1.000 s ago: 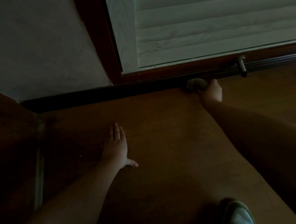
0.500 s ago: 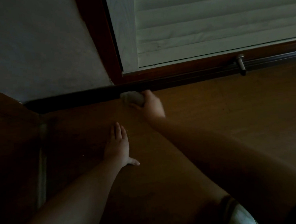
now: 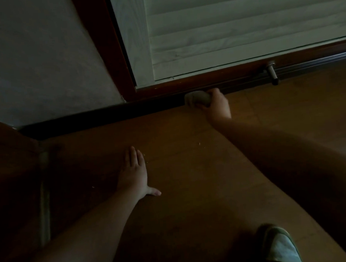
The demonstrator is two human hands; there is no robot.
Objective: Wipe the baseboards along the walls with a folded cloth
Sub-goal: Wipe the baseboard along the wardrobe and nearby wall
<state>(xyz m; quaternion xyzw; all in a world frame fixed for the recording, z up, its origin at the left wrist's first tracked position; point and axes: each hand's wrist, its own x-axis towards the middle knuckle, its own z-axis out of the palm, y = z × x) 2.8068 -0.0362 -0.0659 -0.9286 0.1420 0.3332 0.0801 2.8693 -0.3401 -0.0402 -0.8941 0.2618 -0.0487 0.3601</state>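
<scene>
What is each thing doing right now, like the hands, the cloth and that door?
right hand: grips the cloth, holding it against the baseboard.
cloth: bunched up, touching the baseboard.
left hand: flat on the floor, fingers straight.
baseboard: dark, running along the wall's foot.
louvered door: closed in its frame.
door stopper: sticking out near the floor, touching nothing.
shoe: resting on the floor.

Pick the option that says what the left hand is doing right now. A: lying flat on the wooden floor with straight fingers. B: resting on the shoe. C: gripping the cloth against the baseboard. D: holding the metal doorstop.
A: the left hand lies palm-down on the floor with fingers straight, while the right hand holds the cloth at the baseboard.
</scene>
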